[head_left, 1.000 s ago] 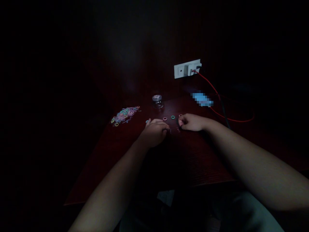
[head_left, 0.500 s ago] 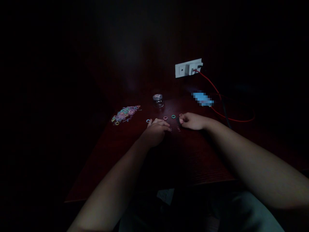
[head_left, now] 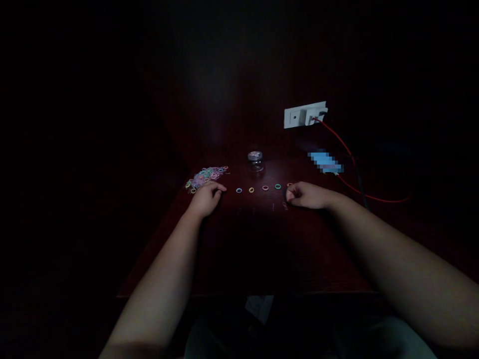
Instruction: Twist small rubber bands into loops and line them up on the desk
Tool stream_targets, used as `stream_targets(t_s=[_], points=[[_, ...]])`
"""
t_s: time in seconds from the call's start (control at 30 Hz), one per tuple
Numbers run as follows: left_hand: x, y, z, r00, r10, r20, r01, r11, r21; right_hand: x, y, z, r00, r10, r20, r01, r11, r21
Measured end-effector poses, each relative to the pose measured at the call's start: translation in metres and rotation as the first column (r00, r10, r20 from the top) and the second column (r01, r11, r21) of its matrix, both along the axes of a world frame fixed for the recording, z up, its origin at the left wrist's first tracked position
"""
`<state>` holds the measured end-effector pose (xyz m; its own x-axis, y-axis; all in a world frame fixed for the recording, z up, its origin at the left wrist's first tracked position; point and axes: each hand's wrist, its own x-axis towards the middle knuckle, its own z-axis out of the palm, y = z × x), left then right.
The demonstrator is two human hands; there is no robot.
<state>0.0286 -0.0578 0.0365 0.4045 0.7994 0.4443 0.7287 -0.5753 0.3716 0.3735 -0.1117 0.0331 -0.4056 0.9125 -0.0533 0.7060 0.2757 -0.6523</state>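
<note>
Could scatter bands, eleven o'clock, by dragging loosely open left hand; or ring, one o'clock, with pinched right hand, contents unclear.

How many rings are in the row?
5, left to right: blue ring, yellow ring, pink ring, green ring, partly covered ring by the right hand, which may hide more.

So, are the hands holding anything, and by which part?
Can't tell: the right hand curls beside a small pink ring, grip unclear; the left hand shows nothing.
</note>
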Motion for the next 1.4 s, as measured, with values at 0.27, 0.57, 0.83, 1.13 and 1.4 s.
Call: stream_targets(t_s=[0.27,0.57,0.83,1.13,1.4], points=[[-0.003,0.011,-0.02,0.992,0.112,-0.049,-0.122,0.937,-0.326,0.001,0.0,-0.002,1.0,0.011,0.015,-0.011,1.0,-0.009],[0.008,0.02,-0.032,0.99,0.137,-0.034,-0.141,0.972,-0.19,0.0,0.001,-0.004,0.999,-0.03,0.019,0.029,0.998,0.054],[-0.005,0.022,-0.033,0.983,0.154,-0.096,-0.162,0.984,-0.08,0.001,0.001,-0.004,0.997,-0.014,0.082,0.007,0.996,0.088],[-0.028,0.044,-0.038,0.917,0.35,-0.191,-0.378,0.915,-0.139,-0.001,0.0,-0.003,0.998,-0.017,0.067,0.015,0.999,0.03],[-0.058,0.06,-0.024,0.846,0.529,0.066,-0.532,0.847,0.025,-0.003,-0.001,0.0,0.986,-0.061,0.152,0.052,0.997,0.065]])
